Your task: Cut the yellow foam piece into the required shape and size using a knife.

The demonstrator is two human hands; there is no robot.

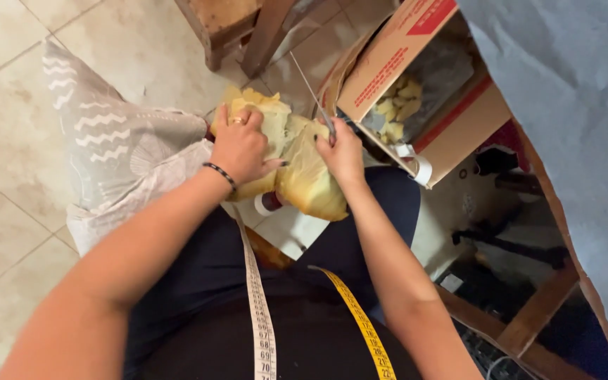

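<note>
Grey sheet of fabric (pixel 571 105) across the upper right, well beyond the foam. Pale tiled floor (pixel 8 141) open to the left of the foam — broad bare room there. Patterned grey cloth (pixel 114 148) bunched just left of the foam, touching it. Open cardboard box (pixel 416 77) just right of the foam, holding small yellow scraps. Yellow foam block (pixel 304 169) over the lap, ragged-edged, split down the middle into two lumps. Left hand (pixel 241 148) clamped on the left lump, fingers curled over its top. Right hand (pixel 343 151) closed round a thin knife (pixel 311 88) — blade slanting up, away from the foam. Measuring tape (pixel 262 317) draped below the foam.
</note>
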